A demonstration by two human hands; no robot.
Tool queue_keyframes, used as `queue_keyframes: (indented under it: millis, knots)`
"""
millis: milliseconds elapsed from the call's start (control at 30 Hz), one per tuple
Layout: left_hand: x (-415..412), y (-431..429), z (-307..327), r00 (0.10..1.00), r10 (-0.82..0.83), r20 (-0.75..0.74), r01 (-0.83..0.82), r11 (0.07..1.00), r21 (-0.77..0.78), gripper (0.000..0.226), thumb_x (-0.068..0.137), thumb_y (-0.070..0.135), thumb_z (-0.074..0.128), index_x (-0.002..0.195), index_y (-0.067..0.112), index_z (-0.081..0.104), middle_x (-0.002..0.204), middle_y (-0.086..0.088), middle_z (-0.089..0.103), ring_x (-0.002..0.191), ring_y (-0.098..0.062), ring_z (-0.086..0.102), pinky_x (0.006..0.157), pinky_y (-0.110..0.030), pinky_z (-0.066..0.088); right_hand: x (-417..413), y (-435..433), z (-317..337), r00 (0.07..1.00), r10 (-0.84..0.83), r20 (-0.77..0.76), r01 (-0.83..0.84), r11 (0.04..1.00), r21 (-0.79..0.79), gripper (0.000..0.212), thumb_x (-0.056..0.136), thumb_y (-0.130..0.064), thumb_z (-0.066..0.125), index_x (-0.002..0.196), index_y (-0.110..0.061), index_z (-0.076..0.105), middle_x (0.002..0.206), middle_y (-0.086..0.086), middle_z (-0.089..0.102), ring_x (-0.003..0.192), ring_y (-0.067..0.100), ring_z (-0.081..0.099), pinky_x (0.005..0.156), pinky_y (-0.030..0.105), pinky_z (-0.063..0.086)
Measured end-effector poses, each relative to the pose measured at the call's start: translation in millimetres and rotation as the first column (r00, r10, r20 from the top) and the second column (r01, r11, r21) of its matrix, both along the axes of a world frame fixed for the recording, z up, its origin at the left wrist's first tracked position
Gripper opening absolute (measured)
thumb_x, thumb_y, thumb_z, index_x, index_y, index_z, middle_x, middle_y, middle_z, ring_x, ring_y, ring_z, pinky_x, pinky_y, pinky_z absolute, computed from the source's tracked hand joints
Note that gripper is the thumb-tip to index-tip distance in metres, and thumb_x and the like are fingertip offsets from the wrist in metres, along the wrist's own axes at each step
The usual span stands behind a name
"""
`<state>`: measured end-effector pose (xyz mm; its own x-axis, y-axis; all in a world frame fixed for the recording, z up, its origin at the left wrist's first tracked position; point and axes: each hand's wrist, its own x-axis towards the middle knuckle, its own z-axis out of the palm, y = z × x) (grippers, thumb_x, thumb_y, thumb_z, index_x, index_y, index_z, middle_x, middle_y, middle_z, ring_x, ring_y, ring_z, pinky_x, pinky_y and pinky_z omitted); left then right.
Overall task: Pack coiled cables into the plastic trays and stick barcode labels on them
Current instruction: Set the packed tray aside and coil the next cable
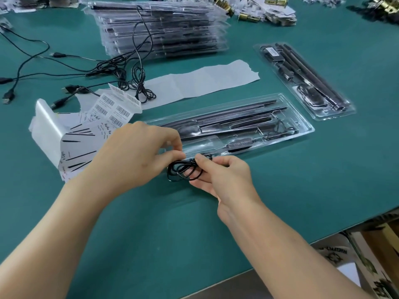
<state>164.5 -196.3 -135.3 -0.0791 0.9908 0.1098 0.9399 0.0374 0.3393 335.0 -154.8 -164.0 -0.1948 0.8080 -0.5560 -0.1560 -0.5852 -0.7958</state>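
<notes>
Green table top (302, 180) fills most of frame. Ctr: open clear tray (304, 126) w/ black rods in it, lying diag. Right of it, apart: 2nd clear tray (323, 117), white label at its far end. Upper ctr: stack of clear trays (159, 29). Betw. stack & ctr tray: white backing strip (205, 80). Left: curled barcode label sheets (112, 108). Upper left: loose black cables (108, 64) w/ USB plugs, one running up over the stack. Top right edge: card piles (274, 14) w/ brass bits, blurry.
</notes>
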Motion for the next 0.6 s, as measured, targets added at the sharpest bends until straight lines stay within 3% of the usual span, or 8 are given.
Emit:
queue_keyframes:
  millis: [133,233,300,367,433,500,600]
  knots:
    - [-2,-1,-3,0.999,0.03,-0.022,-0.03,0.999,-0.013,0.015,0.092,0.051,0.062,0.085,0.038,0.066,0.076,0.021,0.066,0.058,0.005,0.042,0.061,-0.032,0.036,-2,-5,-5,0.999,-0.025,0.023,0.023,0.999,0.048,0.027,0.092,-0.006,0.075,0.102,-0.008,0.05,0.069,0.007,0.072,0.06,0.02,0.073,0.055,0.029,0.06]
    - [-3,-5,-6,0.997,0.072,-0.007,-0.072,0.997,0.023,0.013,0.092,0.047,0.065,0.085,0.036,0.068,0.049,0.018,0.045,0.053,0.004,0.04,0.058,-0.032,0.038,-4,-8,-10,0.997,-0.049,0.063,0.042,0.994,0.102,0.027,0.093,-0.007,0.074,0.102,-0.009,0.048,0.08,0.015,0.073,0.062,0.022,0.075,0.052,0.03,0.059]
    - [1,-13,-10,0.996,0.084,-0.01,-0.084,0.996,0.042,0.019,0.092,0.055,0.06,0.088,0.038,0.067,0.046,0.013,0.046,0.051,0.001,0.043,0.055,-0.031,0.035,-4,-8,-12,0.994,-0.038,0.103,0.025,0.992,0.124,0.027,0.094,-0.01,0.073,0.102,-0.009,0.048,0.09,0.021,0.072,0.063,0.023,0.076,0.051,0.032,0.058]
    - [7,-24,-15,0.995,0.09,0.04,-0.091,0.996,0.016,0.036,0.086,0.074,0.051,0.096,0.041,0.061,0.071,0.012,0.068,0.059,-0.003,0.055,0.059,-0.033,0.043,-4,-8,-12,0.99,-0.013,0.14,-0.005,0.991,0.133,0.026,0.094,-0.013,0.073,0.103,-0.011,0.048,0.094,0.022,0.072,0.06,0.024,0.075,0.05,0.033,0.058]
    - [12,-36,-21,0.992,0.071,0.105,-0.071,0.997,-0.006,0.055,0.073,0.088,0.054,0.101,0.041,0.053,0.106,0.013,0.073,0.085,-0.011,0.066,0.073,-0.038,0.053,-4,-8,-10,0.988,0.005,0.155,-0.025,0.991,0.133,0.026,0.095,-0.014,0.073,0.102,-0.011,0.048,0.094,0.021,0.071,0.056,0.025,0.074,0.047,0.035,0.058]
    - [16,-42,-26,0.993,0.042,0.107,-0.044,0.999,0.015,0.058,0.07,0.084,0.064,0.101,0.038,0.049,0.118,0.012,0.07,0.102,-0.017,0.066,0.079,-0.04,0.054,-4,-8,-10,0.989,0.022,0.143,-0.042,0.99,0.138,0.025,0.096,-0.014,0.071,0.102,-0.01,0.047,0.094,0.023,0.071,0.056,0.026,0.073,0.045,0.036,0.058]
    - [16,-40,-32,0.996,0.031,0.086,-0.038,0.996,0.084,0.038,0.079,0.059,0.069,0.099,0.032,0.051,0.116,0.008,0.072,0.102,-0.022,0.067,0.076,-0.042,0.055,-2,-8,-9,0.99,0.049,0.133,-0.068,0.987,0.142,0.023,0.098,-0.015,0.068,0.103,-0.01,0.047,0.095,0.02,0.073,0.062,0.027,0.076,0.049,0.033,0.059]
